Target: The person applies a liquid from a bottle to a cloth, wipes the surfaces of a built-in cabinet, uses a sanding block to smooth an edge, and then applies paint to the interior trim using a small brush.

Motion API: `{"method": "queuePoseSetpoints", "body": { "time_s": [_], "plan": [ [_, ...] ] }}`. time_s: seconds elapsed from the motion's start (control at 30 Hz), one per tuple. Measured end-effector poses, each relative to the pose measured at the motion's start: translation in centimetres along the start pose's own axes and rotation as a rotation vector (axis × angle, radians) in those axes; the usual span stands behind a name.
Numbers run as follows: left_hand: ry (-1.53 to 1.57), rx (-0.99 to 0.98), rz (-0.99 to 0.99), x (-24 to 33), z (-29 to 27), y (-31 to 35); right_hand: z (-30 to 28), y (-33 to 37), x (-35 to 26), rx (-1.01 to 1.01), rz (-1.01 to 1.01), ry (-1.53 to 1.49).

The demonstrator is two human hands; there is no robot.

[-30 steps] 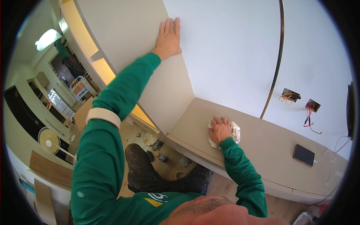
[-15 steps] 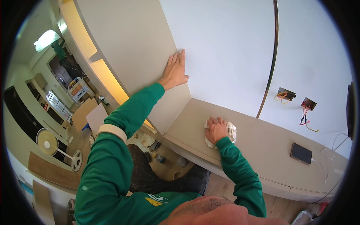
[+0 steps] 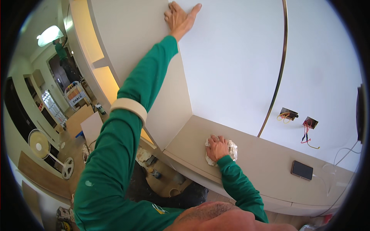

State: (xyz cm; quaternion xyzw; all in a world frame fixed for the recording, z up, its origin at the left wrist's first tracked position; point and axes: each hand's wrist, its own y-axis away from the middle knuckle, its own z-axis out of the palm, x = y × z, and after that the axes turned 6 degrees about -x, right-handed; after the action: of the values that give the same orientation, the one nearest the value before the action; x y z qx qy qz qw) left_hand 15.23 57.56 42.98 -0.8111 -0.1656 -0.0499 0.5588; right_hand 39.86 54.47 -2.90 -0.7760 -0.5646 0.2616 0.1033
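My left hand (image 3: pixel 180 19) reaches high into the corner where the beige side panel (image 3: pixel 133 34) meets the white wall panel (image 3: pixel 227 61). Its thumb is spread from the fingers, the fingertips appear to touch the surface there, and it holds nothing. A roll of masking tape (image 3: pixel 129 107) is worn like a bracelet on my left forearm. Down on the beige cabinet top (image 3: pixel 258 165), my right hand (image 3: pixel 218 148) is closed over a crumpled whitish cloth (image 3: pixel 232 151) and presses on it. Part of the cloth is hidden beneath the palm.
A phone (image 3: pixel 301 170) with a white cable lies on the cabinet top at right. Wires (image 3: pixel 307 136) hang from wall boxes above. At left are a fan (image 3: pixel 40 145), a ladder (image 3: pixel 54 108) and boards. Further back, a person (image 3: pixel 63 56) stands high up.
My left hand has slid upward along the corner, its thumb now spread wider. My right hand stays on the cloth. The whole view has shifted a little.
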Motion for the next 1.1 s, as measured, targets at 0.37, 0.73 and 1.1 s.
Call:
{"method": "queuePoseSetpoints", "body": {
  "time_s": [0.37, 0.73, 1.1],
  "plan": [
    [0.214, -0.086, -0.287, -0.4, 2.1, 10.1, -0.5, 0.2, -0.2, -0.059, 0.017, -0.009],
    [0.506, -0.601, -0.605, -4.0, 1.3, 30.3, -0.1, -0.3, 0.0, -0.060, 0.013, -0.019],
    [0.390, -0.792, -0.686, -12.0, -26.2, 46.8, 0.3, -1.1, 0.7, -0.075, 0.070, 0.009]
  ]
}}
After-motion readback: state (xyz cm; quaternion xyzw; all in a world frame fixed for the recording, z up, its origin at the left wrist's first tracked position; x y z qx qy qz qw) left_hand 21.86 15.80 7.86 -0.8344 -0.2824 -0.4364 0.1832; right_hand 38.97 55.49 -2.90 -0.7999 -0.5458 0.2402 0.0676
